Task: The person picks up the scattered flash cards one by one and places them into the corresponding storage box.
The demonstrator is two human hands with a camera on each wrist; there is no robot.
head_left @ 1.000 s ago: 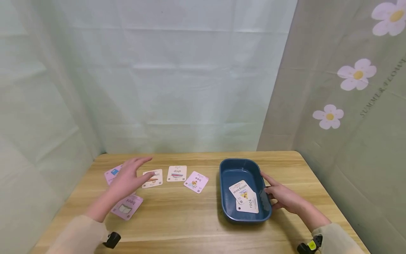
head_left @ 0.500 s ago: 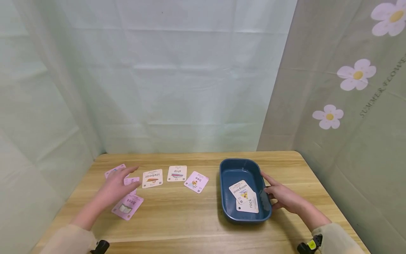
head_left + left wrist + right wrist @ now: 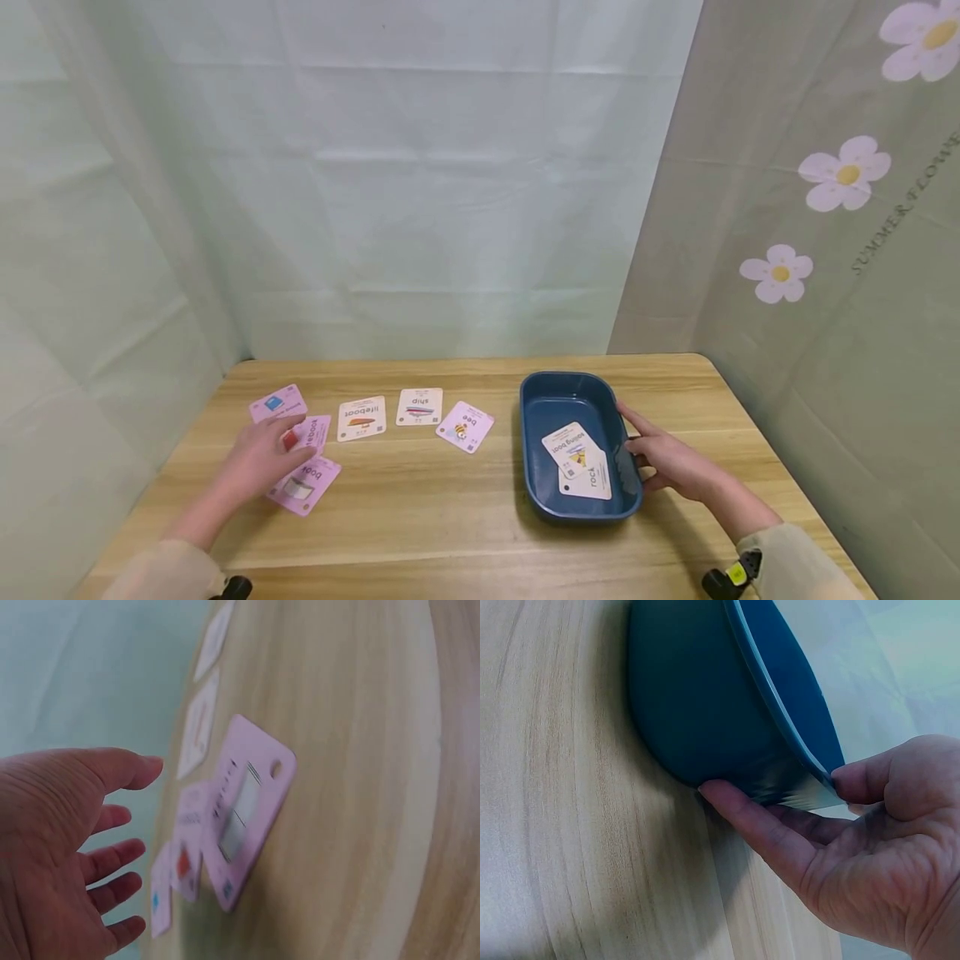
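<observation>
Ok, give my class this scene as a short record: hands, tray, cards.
Left hand: over red-picture card; contact unclear
Right hand: grips blue tray at its right side
In tray: sailing boat card, overlapping another card
Also on wooden table: book card, blue-picture card, lifeboat card, ship card, bee card

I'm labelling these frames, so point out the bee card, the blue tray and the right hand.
Bee card (image 3: 465,427): head view, middle of its printed face.
Blue tray (image 3: 562,413): head view, bare floor beyond the cards.
Right hand (image 3: 881,855): right wrist view, on the palm.
</observation>
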